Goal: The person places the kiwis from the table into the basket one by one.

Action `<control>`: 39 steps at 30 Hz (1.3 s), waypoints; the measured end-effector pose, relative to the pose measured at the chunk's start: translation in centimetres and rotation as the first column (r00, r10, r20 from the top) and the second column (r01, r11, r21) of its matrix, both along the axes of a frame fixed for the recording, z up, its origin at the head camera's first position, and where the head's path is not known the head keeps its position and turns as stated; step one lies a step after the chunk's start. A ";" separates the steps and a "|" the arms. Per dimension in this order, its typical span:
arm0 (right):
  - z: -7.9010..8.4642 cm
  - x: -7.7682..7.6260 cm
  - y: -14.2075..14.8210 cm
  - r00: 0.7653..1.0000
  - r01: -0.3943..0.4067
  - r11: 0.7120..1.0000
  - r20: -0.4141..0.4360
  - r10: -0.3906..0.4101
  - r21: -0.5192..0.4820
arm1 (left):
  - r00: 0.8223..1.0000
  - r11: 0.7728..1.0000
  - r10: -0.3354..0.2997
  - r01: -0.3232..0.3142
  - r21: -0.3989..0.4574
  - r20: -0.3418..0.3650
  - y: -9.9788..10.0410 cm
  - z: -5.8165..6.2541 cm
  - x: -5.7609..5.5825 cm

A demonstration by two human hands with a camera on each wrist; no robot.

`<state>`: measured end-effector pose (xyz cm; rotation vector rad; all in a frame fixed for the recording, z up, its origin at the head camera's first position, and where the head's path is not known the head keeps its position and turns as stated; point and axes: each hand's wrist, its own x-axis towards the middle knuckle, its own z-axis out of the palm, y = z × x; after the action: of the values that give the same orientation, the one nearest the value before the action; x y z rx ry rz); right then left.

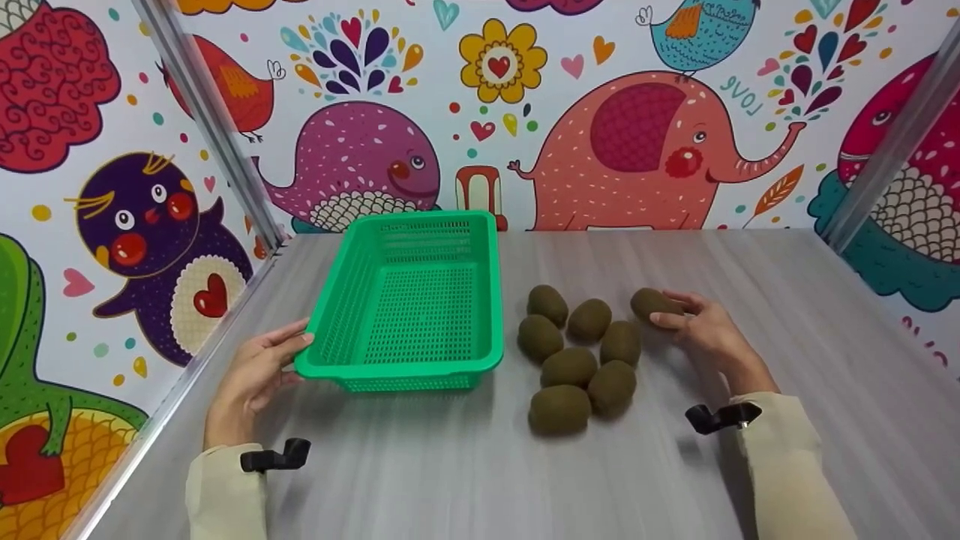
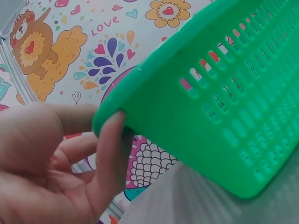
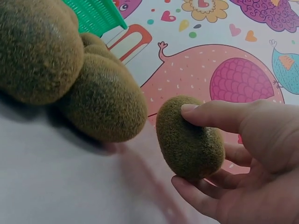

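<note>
A green plastic basket (image 1: 405, 371) with slotted walls stands on the left part of the table, with nothing inside. My left hand (image 1: 259, 371) pinches the rim at its near left corner; the left wrist view shows thumb and fingers on either side of the basket's rim (image 2: 135, 79). To the right, my right hand (image 1: 709, 334) holds a brown fuzzy kiwi (image 1: 652, 304), thumb on one side and fingers on the other, as the right wrist view of this kiwi (image 3: 187, 144) shows. Several more kiwis (image 1: 570, 367) lie clustered between the basket and my right hand.
The grey table (image 1: 450, 480) runs back to a wall printed with cartoon animals (image 1: 622, 150). Metal frame posts (image 1: 217, 120) stand at the table's back corners. A black camera mount (image 1: 277, 455) sits on each wrist, over light sleeves (image 1: 787, 457).
</note>
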<state>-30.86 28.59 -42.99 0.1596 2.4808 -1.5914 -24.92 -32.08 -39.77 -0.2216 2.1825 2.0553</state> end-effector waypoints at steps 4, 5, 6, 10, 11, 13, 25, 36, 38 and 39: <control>0.3 0.0 -0.3 1.000 0.012 1.000 0.016 -0.012 -0.024 | 1.000 1.000 -0.016 0.016 0.022 0.000 -0.1 -0.1 0.0; 0.3 0.0 -0.3 1.000 0.019 0.999 0.022 -0.018 -0.033 | 1.000 0.999 -0.019 0.019 0.026 -0.001 -0.1 -0.1 0.0; 0.4 0.1 -0.4 0.999 0.023 0.999 0.028 -0.022 -0.042 | 1.000 0.999 -0.018 0.018 0.027 0.002 -0.1 0.0 0.0; 0.8 0.1 -0.7 0.998 0.036 0.992 0.050 -0.030 -0.123 | 1.000 1.000 -0.018 0.018 0.025 0.008 -0.1 0.0 -0.1; 1.0 0.2 -0.8 0.998 0.039 0.989 0.055 -0.032 -0.145 | 1.000 1.000 -0.020 0.019 0.024 0.010 -0.1 0.0 -0.1; 1.2 0.3 -1.0 0.997 0.047 0.983 0.062 -0.037 -0.180 | 1.000 1.000 -0.021 0.021 0.020 0.009 0.0 0.0 -0.1; 2.8 0.8 -3.2 0.997 0.060 0.960 0.066 -0.043 -0.275 | 1.000 1.000 -0.023 0.023 0.020 0.012 -0.1 -0.1 0.0; 4.3 1.0 -4.7 0.999 -0.037 0.924 -0.015 0.034 -0.380 | 1.000 1.000 -0.019 0.019 -0.019 0.003 -0.2 -0.1 0.1; 4.5 0.8 -4.9 0.999 -0.047 0.917 -0.008 0.048 -0.395 | 1.000 1.000 -0.020 0.020 -0.018 0.008 -0.2 -0.1 0.0; 4.7 0.7 -5.1 0.999 -0.051 0.909 -0.007 0.053 -0.414 | 1.000 1.000 -0.020 0.020 -0.013 0.009 -0.2 -0.2 0.0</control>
<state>-30.12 23.49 -38.28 0.0340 2.0599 -2.0420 -24.91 -32.29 -39.94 -0.2090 2.1843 2.0270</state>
